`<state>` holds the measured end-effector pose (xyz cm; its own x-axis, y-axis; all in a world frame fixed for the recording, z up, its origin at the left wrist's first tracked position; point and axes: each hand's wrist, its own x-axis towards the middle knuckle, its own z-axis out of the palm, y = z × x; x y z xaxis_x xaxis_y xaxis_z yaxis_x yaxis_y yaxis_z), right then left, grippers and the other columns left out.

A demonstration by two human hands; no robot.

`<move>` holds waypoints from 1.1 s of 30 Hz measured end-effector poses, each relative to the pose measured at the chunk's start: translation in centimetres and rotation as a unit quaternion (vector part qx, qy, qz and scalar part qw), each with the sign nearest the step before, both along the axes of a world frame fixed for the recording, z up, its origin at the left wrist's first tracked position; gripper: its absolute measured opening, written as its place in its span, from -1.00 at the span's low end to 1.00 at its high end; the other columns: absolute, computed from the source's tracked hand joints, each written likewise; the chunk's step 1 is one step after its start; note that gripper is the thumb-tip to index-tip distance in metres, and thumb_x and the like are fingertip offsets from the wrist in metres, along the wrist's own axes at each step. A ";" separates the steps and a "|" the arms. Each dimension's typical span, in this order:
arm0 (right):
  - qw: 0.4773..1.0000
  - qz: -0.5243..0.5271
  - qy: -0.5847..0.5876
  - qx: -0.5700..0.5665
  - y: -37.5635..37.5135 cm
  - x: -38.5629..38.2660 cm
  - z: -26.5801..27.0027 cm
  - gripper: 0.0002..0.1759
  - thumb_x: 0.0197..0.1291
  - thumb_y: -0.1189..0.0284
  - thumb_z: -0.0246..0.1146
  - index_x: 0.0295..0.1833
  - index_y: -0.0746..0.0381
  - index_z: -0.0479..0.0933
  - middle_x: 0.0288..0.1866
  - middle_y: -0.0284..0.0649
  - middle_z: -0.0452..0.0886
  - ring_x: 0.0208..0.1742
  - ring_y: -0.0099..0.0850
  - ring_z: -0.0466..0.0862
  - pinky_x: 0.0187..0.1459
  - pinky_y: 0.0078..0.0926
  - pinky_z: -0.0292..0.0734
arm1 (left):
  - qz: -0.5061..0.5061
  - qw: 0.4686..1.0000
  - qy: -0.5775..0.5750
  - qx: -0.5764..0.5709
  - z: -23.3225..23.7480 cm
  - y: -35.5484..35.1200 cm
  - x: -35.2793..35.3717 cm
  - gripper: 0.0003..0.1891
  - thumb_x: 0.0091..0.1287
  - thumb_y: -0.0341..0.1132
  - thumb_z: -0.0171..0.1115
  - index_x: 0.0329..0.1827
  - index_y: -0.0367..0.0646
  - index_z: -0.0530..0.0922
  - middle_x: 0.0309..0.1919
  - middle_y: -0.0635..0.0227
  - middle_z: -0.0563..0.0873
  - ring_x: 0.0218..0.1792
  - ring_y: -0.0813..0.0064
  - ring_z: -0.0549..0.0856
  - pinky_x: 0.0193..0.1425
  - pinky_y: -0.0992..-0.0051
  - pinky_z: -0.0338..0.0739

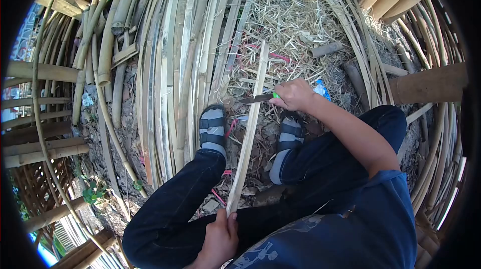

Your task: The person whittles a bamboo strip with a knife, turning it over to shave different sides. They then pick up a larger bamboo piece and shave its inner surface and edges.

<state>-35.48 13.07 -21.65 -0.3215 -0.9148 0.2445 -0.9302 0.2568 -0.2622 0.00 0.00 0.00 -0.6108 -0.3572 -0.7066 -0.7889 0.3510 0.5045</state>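
Observation:
A long pale bamboo strip (244, 156) runs from near my lap up between my feet, its far end over the shavings. My left hand (219, 239) is wrapped round its near end, thumb along the top. In my right hand (294, 95) is a knife (256, 98) with a dark blade and a bright green part at the handle, fingers closed round it. The blade lies across the strip, pointing left, at about the upper third of its length.
Many split bamboo strips (173, 68) lie side by side left of my feet. Curled shavings (290, 23) cover the ground ahead, with a short bamboo piece (326, 49) among them. A blue and white wrapper (321, 88) lies beyond my right hand. Bamboo poles (45, 71) stick in from the left.

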 end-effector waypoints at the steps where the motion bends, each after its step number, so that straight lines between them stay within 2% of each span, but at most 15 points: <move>1: 1.000 0.001 0.005 0.003 0.0 -0.2 0.0 -0.41 0.31 -0.12 0.19 -0.46 0.20 0.48 -0.65 -0.16 0.56 -0.66 -0.10 0.61 -0.63 -0.18 0.49 | -0.002 1.000 0.005 -0.001 0.0 -0.1 -0.1 -0.82 0.54 -0.36 0.05 -0.19 -0.32 0.40 -0.65 -0.01 0.59 -0.63 0.09 0.68 -0.56 0.23 0.40; 12: 0.999 0.032 0.024 0.004 1.5 -0.9 -1.2 -0.44 0.28 -0.13 0.20 -0.42 0.19 0.51 -0.64 -0.20 0.56 -0.64 -0.15 0.61 -0.62 -0.18 0.47 | -0.016 1.000 0.005 -0.002 -0.4 0.3 0.1 -0.82 0.54 -0.37 0.04 -0.20 -0.33 0.36 -0.67 -0.06 0.56 -0.60 -0.07 0.66 -0.56 0.19 0.39; 14: 0.999 0.036 0.027 -0.003 1.7 -1.0 -0.9 -0.45 0.27 -0.12 0.22 -0.41 0.18 0.51 -0.64 -0.21 0.56 -0.64 -0.15 0.62 -0.62 -0.19 0.48 | -0.027 1.000 -0.002 0.010 -0.4 0.2 0.1 -0.82 0.54 -0.34 0.03 -0.13 -0.32 0.36 -0.63 -0.21 0.59 -0.51 -0.29 0.65 -0.51 -0.02 0.47; 18: 0.998 0.046 0.026 0.014 2.3 -1.4 -0.9 -0.46 0.26 -0.11 0.23 -0.41 0.17 0.51 -0.63 -0.22 0.56 -0.63 -0.16 0.63 -0.61 -0.20 0.48 | -0.024 1.000 0.005 0.017 -0.4 0.3 0.2 -0.83 0.53 -0.35 0.03 -0.12 -0.33 0.36 -0.63 -0.22 0.59 -0.51 -0.29 0.65 -0.51 -0.03 0.47; 20: 0.998 0.023 0.039 0.033 2.7 -1.8 -1.2 -0.46 0.25 -0.12 0.22 -0.42 0.17 0.51 -0.63 -0.22 0.55 -0.62 -0.15 0.63 -0.60 -0.18 0.49 | -0.029 0.999 0.022 0.000 -0.2 0.2 0.3 -0.82 0.54 -0.38 0.04 -0.21 -0.32 0.35 -0.68 -0.04 0.55 -0.61 -0.09 0.65 -0.56 0.18 0.39; 24: 0.999 0.039 0.029 0.025 3.3 -2.6 -1.6 -0.45 0.26 -0.12 0.21 -0.43 0.17 0.50 -0.62 -0.20 0.56 -0.59 -0.15 0.65 -0.58 -0.16 0.50 | -0.040 0.999 0.017 -0.003 -0.3 0.1 0.5 -0.82 0.54 -0.38 0.03 -0.22 -0.31 0.34 -0.68 -0.05 0.55 -0.60 -0.09 0.66 -0.55 0.16 0.40; 30: 0.995 0.011 0.042 0.095 4.1 -3.8 -1.9 -0.43 0.29 -0.13 0.18 -0.44 0.18 0.50 -0.59 -0.18 0.59 -0.55 -0.13 0.67 -0.55 -0.15 0.53 | -0.036 0.999 0.014 0.003 -0.4 0.4 0.8 -0.81 0.54 -0.36 0.02 -0.23 -0.31 0.33 -0.67 -0.08 0.56 -0.57 -0.15 0.66 -0.52 0.11 0.42; 33: 0.998 0.003 0.021 0.061 3.9 -3.5 -1.6 -0.41 0.31 -0.14 0.15 -0.45 0.19 0.50 -0.59 -0.16 0.60 -0.56 -0.12 0.67 -0.55 -0.16 0.53 | -0.044 0.999 0.010 -0.008 -0.2 0.3 0.3 -0.81 0.54 -0.36 0.02 -0.22 -0.31 0.33 -0.66 -0.09 0.57 -0.57 -0.16 0.65 -0.52 0.11 0.42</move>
<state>-39.01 16.95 -23.26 -0.3077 -0.9404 0.1450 -0.9413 0.2785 -0.1908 0.27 0.25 -0.17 -0.6536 -0.3135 -0.6888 -0.7450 0.4265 0.5128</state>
